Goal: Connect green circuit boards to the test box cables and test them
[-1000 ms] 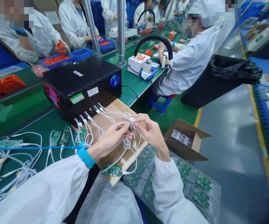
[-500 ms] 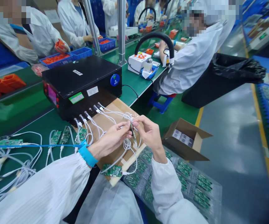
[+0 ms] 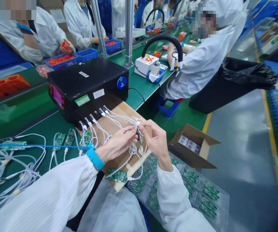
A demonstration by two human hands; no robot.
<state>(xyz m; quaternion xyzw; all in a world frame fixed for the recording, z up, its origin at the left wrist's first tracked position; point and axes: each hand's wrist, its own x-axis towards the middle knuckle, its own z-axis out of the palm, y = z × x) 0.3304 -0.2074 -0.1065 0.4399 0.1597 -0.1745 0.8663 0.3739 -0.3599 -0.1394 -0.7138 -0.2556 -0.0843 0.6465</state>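
Over the cardboard sheet (image 3: 119, 117), my left hand (image 3: 119, 142) pinches a narrow circuit board (image 3: 140, 138) seen nearly edge-on. My right hand (image 3: 155, 137) is closed at the upper end of the same board, thumb and forefinger meeting my left fingertips. White cables (image 3: 132, 120) pass right behind the fingers; whether a plug sits between them is hidden. Below my hands, another green circuit board (image 3: 117, 175) lies at the sheet's near corner with a white plug in its end. A coiled white cable (image 3: 132, 149) rests beside the held board.
A black test box (image 3: 88, 83) with cables in its front stands behind the sheet. Wired boards (image 3: 60, 141) and tangled cables (image 3: 20, 174) lie left. A clear tray of boards (image 3: 222, 193) is at lower right, near an open carton (image 3: 197, 161). A blue wrist cord (image 3: 37, 145) stretches left.
The whole view has shifted slightly, with the scene a little further right. My hands keep nearly the same pinch on the circuit board.
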